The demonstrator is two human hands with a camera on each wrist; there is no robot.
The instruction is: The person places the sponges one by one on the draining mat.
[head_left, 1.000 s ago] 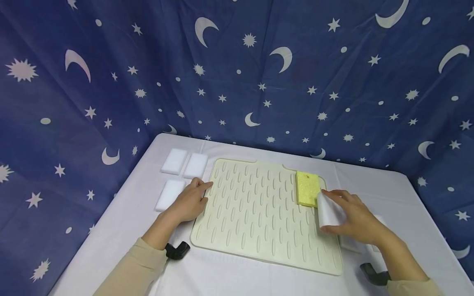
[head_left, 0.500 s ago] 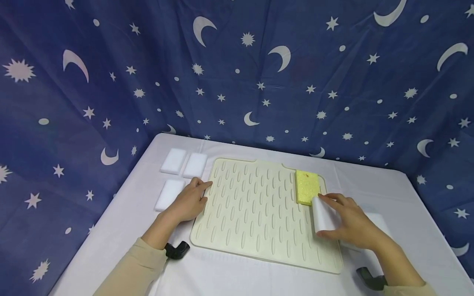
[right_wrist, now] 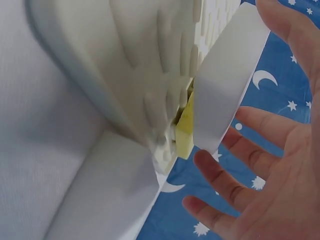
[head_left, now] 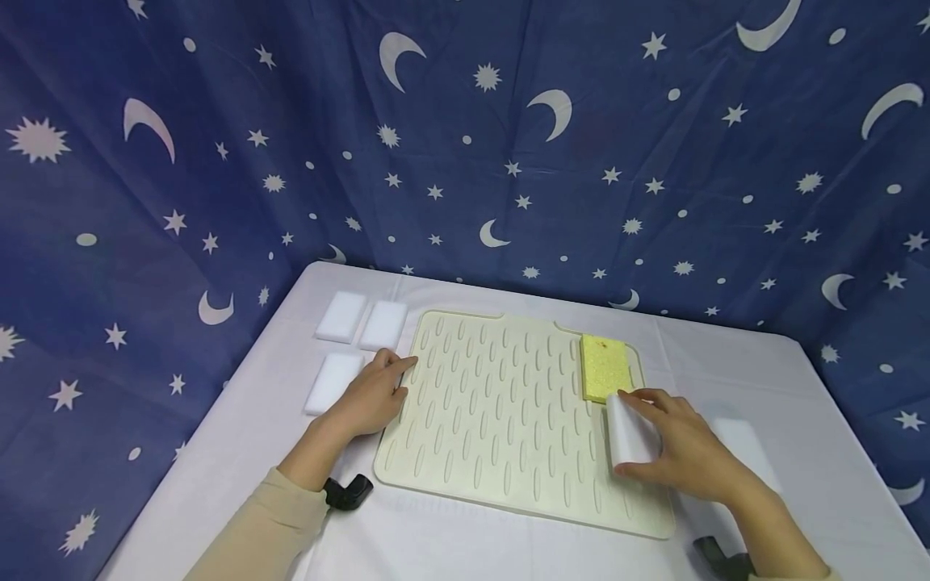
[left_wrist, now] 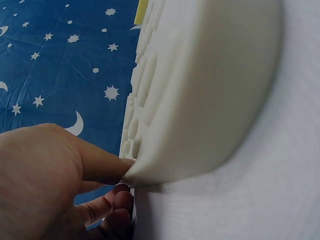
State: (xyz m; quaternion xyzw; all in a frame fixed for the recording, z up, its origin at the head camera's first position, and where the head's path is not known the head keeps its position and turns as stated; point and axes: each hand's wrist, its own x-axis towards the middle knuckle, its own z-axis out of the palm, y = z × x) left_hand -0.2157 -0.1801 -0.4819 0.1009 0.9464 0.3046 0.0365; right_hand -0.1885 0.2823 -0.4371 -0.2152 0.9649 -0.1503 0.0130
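Observation:
My right hand (head_left: 686,444) holds a white foam sponge (head_left: 630,432) by its ends, thumb at the near one and fingertips at the far one. The sponge stands tilted over the right part of the cream draining mat (head_left: 501,420), just in front of a yellow sponge (head_left: 606,369) lying on the mat's far right corner. My left hand (head_left: 374,395) lies at the mat's left edge, index finger stretched onto the rim. In the left wrist view, the thumb (left_wrist: 102,162) touches the rim and the other fingers curl below it.
Three white sponges (head_left: 341,316) lie on the white-clothed table (head_left: 450,537) left of the mat. Another white sponge (head_left: 744,448) lies to the right, partly hidden by my right arm. A blue star-and-moon curtain (head_left: 465,161) hangs behind.
My right hand has moved left and slightly toward me with the white sponge, bringing it from beside the yellow sponge to in front of it. The left hand stays in place.

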